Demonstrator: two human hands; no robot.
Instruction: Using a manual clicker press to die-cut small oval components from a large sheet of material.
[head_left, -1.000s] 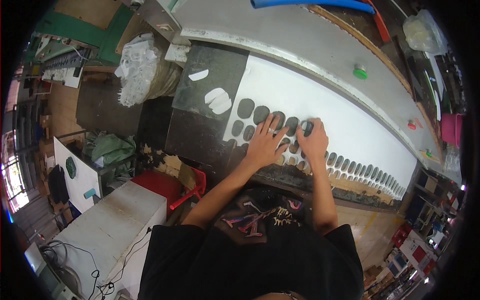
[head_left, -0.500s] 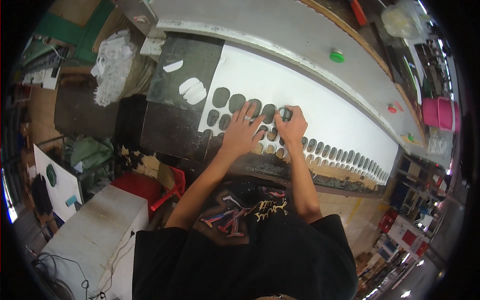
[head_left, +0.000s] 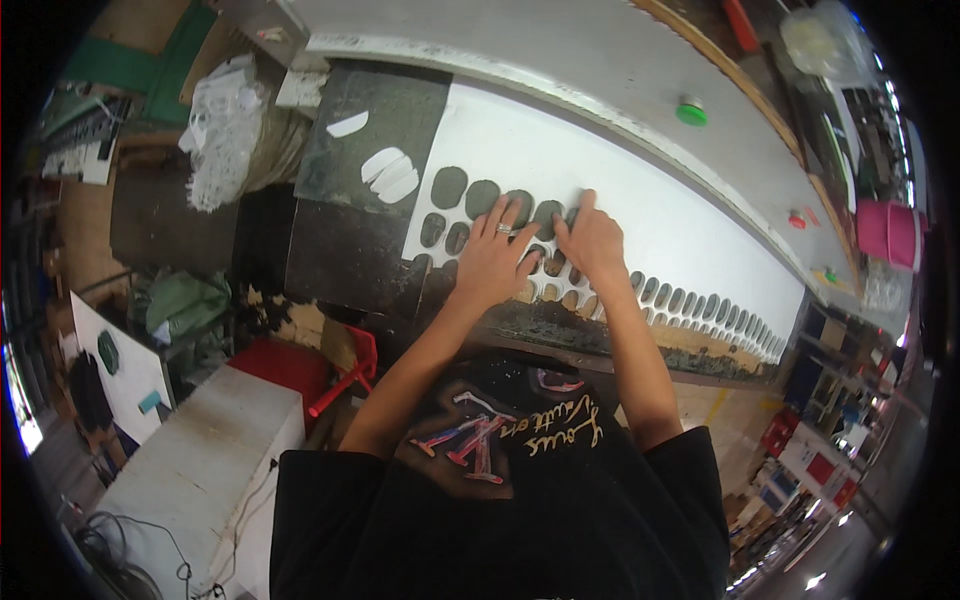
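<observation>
A white sheet (head_left: 520, 130) lies on the bench, with rows of oval holes cut along its near side. My left hand (head_left: 492, 262), wearing a ring, rests on the sheet over the holes, its fingers spread. Just to its right is my right hand (head_left: 597, 245), the index finger stretched out on the uncut white part. Its thumb sits apart, beside a dark oval (head_left: 572, 214) partly hidden by the hand; whether that is a hole or a cutter I cannot tell. White oval cut pieces (head_left: 389, 176) lie in a small pile left of the sheet.
A grey machine beam (head_left: 560, 75) with a green button (head_left: 691, 110) runs along the far side of the sheet. At the left hangs a bag of white scraps (head_left: 222, 135). A red stool (head_left: 350, 370) and a grey cabinet (head_left: 215, 430) stand behind at the left.
My right index finger has straightened from a bent grip and reaches farther onto the sheet. My left hand stays nearly in place. The whole view has shifted slightly.
</observation>
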